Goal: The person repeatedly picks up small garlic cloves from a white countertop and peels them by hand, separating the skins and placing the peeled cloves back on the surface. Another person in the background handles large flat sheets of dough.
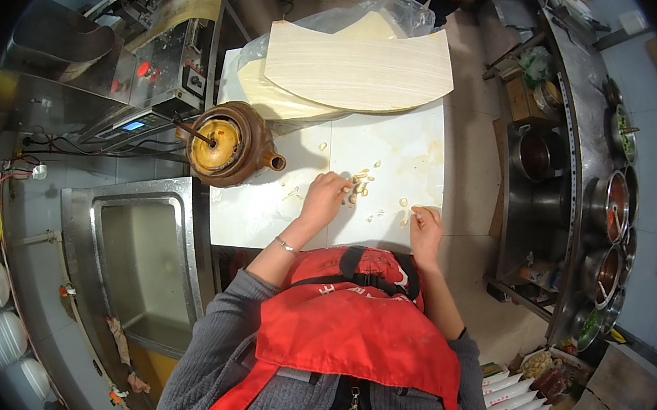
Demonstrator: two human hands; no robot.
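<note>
Several garlic cloves [360,185] lie in a loose pile on the white table [384,133], with a few single cloves and bits of skin around them. My left hand [328,190] is at the left edge of the pile, its fingertips bent together at the cloves; whether it grips one cannot be made out. Near the table's right edge, my right hand [425,224] has thumb and fingers close together beside two separate cloves [404,202]. Something small and pale may be between those fingertips, but it is too small to tell.
A brown pot [228,143] with a spout and a stick-like handle stands at the table's left. Behind the cloves lie a curved pale board [361,67] and plastic-wrapped sheets [292,96]. A steel sink [145,264] is at left; shelves with steel bowls [609,204] are at right.
</note>
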